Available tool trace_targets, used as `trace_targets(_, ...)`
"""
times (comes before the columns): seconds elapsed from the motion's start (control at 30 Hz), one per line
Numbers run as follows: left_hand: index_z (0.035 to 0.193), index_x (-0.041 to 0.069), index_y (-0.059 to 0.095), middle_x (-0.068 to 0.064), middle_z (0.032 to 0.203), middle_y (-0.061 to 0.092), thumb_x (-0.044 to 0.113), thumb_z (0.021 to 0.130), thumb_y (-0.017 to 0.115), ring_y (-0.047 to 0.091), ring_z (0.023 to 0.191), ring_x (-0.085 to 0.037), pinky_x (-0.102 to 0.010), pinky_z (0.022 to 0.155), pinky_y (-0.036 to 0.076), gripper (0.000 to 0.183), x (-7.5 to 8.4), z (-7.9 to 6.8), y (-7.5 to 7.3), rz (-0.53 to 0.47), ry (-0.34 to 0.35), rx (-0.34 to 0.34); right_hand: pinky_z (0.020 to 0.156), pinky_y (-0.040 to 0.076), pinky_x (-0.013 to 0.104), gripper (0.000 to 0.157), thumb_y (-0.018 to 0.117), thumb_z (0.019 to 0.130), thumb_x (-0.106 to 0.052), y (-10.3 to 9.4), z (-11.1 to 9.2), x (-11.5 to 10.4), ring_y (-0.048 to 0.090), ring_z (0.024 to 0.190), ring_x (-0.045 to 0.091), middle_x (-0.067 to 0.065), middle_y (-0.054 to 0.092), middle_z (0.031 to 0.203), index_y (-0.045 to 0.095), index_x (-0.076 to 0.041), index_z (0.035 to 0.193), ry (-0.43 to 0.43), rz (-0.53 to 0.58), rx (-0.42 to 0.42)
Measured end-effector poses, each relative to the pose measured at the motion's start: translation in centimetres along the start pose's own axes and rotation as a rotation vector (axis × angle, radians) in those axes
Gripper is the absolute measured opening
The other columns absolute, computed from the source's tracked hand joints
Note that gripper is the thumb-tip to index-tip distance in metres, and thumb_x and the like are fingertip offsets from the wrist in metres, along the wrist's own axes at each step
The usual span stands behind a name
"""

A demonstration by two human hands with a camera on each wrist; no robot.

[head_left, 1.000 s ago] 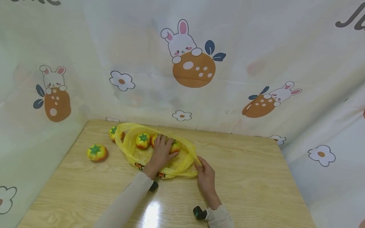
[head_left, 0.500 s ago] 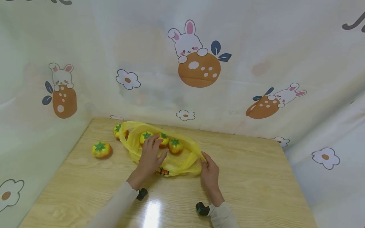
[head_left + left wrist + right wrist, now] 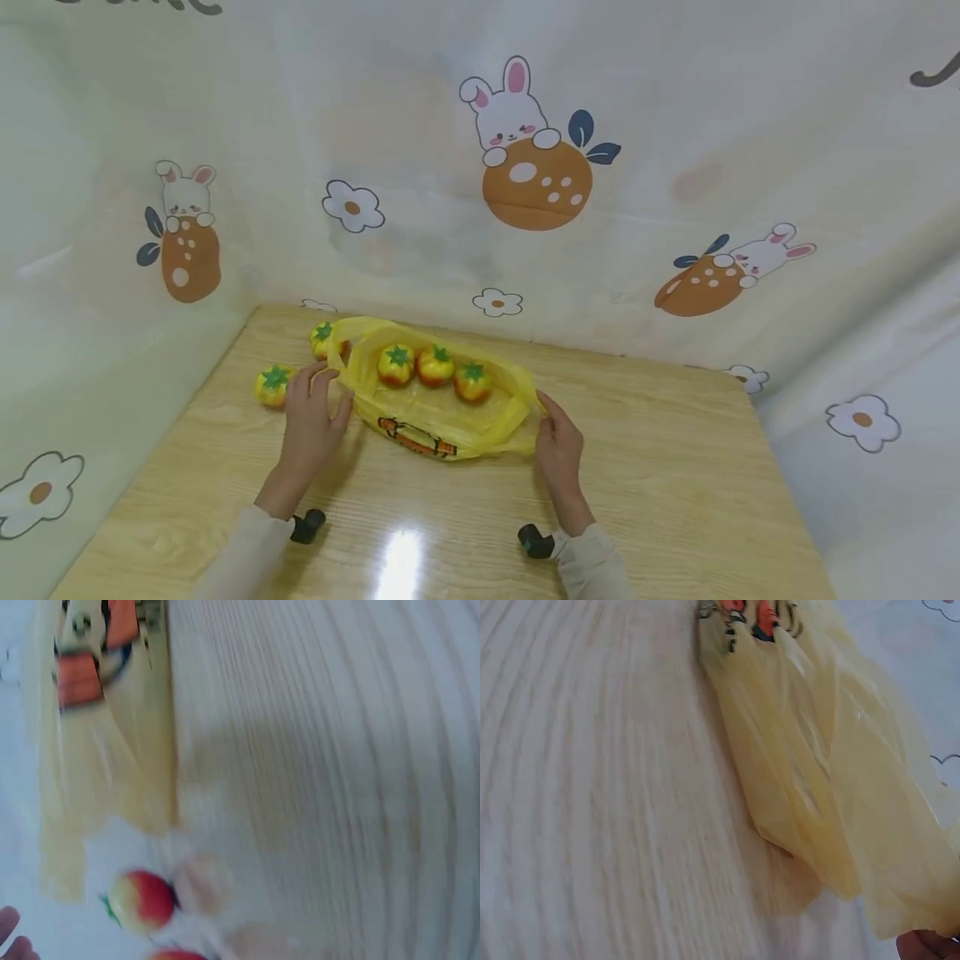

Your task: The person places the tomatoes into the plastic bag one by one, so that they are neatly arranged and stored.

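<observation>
A yellow plastic bag (image 3: 480, 437) with an orange-and-black print lies with its mouth spread wide. Inside it sit three yellow-red toy fruits (image 3: 435, 365) with green star-shaped tops. My right hand (image 3: 558, 446) pinches the bag's right edge; its fingertips (image 3: 922, 946) show at the corner of the right wrist view. My left hand (image 3: 309, 425), fingers apart and loosely bent, is at the bag's left side and overlaps one loose toy fruit (image 3: 272, 386). A second loose fruit (image 3: 322, 340) lies behind, partly covered by the bag. The left wrist view is blurred.
The pale wooden table (image 3: 660, 467) ends at the back and left against a white curtain (image 3: 405, 267) printed with rabbits and flowers. Black wrist mounts (image 3: 309, 527) sit at both cuffs. Light glares off the table's front middle.
My left hand has drawn out of the bag and moved left towards the loose fruits, leaving three fruits inside. My right hand keeps hold of the bag's edge. The head view has shifted slightly.
</observation>
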State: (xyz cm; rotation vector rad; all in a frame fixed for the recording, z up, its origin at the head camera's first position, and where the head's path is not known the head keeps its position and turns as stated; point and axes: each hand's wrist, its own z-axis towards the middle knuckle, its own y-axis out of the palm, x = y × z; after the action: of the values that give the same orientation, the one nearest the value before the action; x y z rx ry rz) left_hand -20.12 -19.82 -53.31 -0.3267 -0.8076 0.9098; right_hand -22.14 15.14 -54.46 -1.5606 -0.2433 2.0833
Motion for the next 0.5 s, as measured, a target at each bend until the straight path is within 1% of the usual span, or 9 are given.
trace_targets(0.03, 0.111, -0.01, 0.056, -0.035, 0.124, 0.049, 0.001, 0.083, 0.074, 0.044, 0.112, -0.053, -0.063, 0.091, 0.035, 0.035, -0.4, 0.0, -0.3, 0.005, -0.019, 0.009, 0.058, 0.037, 0.023, 0.039, 0.044, 0.095, 0.007, 0.1, -0.1, 0.0, 0.026, 0.049, 0.002, 0.022, 0.064, 0.084, 0.062, -0.001, 0.129, -0.001, 0.004, -0.003)
trace_targets(0.1, 0.111, -0.011, 0.055, -0.036, 0.124, 0.048, 0.0, 0.083, 0.073, 0.043, 0.111, -0.054, -0.064, 0.091, 0.034, 0.035, -1.2, 0.0, -0.7, 0.019, -0.06, 0.017, 0.058, 0.037, 0.023, 0.04, 0.044, 0.095, 0.008, 0.2, -0.1, 0.1, 0.027, 0.049, 0.001, 0.021, 0.066, 0.087, 0.062, 0.0, 0.129, 0.0, 0.006, 0.001)
trace_targets(0.13, 0.112, -0.011, 0.055, -0.036, 0.125, 0.047, 0.001, 0.084, 0.073, 0.042, 0.112, -0.054, -0.064, 0.091, 0.034, 0.035, -1.6, 0.0, -0.9, 0.027, -0.089, 0.018, 0.061, 0.038, 0.023, 0.04, 0.044, 0.094, 0.008, 0.2, -0.2, 0.1, 0.027, 0.049, 0.001, 0.02, 0.068, 0.091, 0.063, 0.0, 0.128, -0.001, 0.007, 0.007)
trace_targets(0.23, 0.113, -0.012, 0.055, -0.035, 0.126, 0.045, 0.001, 0.084, 0.074, 0.039, 0.116, -0.054, -0.064, 0.095, 0.032, 0.037, -2.6, -0.2, -1.3, 0.05, -0.178, 0.019, 0.064, 0.041, 0.025, 0.041, 0.045, 0.093, 0.009, 0.3, -0.3, 0.0, 0.029, 0.05, 0.003, 0.02, 0.068, 0.093, 0.064, -0.001, 0.128, 0.002, 0.01, 0.011)
trace_targets(0.3, 0.113, -0.012, 0.055, -0.035, 0.127, 0.044, 0.002, 0.083, 0.076, 0.037, 0.119, -0.054, -0.064, 0.096, 0.03, 0.04, -3.1, -0.4, -1.5, 0.057, -0.224, 0.021, 0.071, 0.043, 0.025, 0.041, 0.046, 0.093, 0.009, 0.4, -0.3, -0.1, 0.031, 0.053, 0.003, 0.019, 0.07, 0.1, 0.064, -0.002, 0.128, 0.011, 0.012, 0.008)
trace_targets(0.33, 0.113, -0.012, 0.055, -0.036, 0.127, 0.044, 0.002, 0.082, 0.076, 0.037, 0.12, -0.054, -0.064, 0.097, 0.029, 0.04, -3.3, -0.5, -1.6, 0.059, -0.241, 0.026, 0.072, 0.043, 0.026, 0.041, 0.046, 0.093, 0.008, 0.5, -0.3, -0.2, 0.031, 0.053, 0.004, 0.019, 0.069, 0.098, 0.064, -0.003, 0.129, 0.018, 0.012, 0.003)
trace_targets(0.37, 0.113, -0.012, 0.055, -0.036, 0.127, 0.044, 0.002, 0.082, 0.077, 0.037, 0.12, -0.054, -0.065, 0.098, 0.029, 0.041, -3.5, -0.6, -1.7, 0.062, -0.25, 0.029, 0.07, 0.043, 0.026, 0.041, 0.046, 0.094, 0.007, 0.5, -0.4, -0.2, 0.031, 0.052, 0.004, 0.02, 0.068, 0.094, 0.063, -0.003, 0.129, 0.029, 0.013, -0.006)
trace_targets(0.4, 0.113, -0.013, 0.055, -0.037, 0.126, 0.044, 0.002, 0.081, 0.077, 0.037, 0.12, -0.055, -0.065, 0.097, 0.029, 0.041, -3.6, -0.7, -1.8, 0.065, -0.254, 0.033, 0.074, 0.044, 0.027, 0.041, 0.046, 0.094, 0.006, 0.6, -0.4, -0.3, 0.033, 0.054, 0.004, 0.019, 0.069, 0.098, 0.063, -0.004, 0.13, 0.039, 0.011, -0.011)
trace_targets(0.5, 0.111, -0.013, 0.054, -0.037, 0.124, 0.046, 0.001, 0.081, 0.078, 0.038, 0.117, -0.055, -0.065, 0.095, 0.03, 0.041, -4.0, -1.1, -1.9, 0.085, -0.248, 0.04, 0.077, 0.045, 0.029, 0.041, 0.045, 0.095, 0.005, 0.8, -0.7, -0.4, 0.033, 0.053, 0.006, 0.019, 0.064, 0.086, 0.062, -0.004, 0.131, 0.075, 0.011, -0.033)
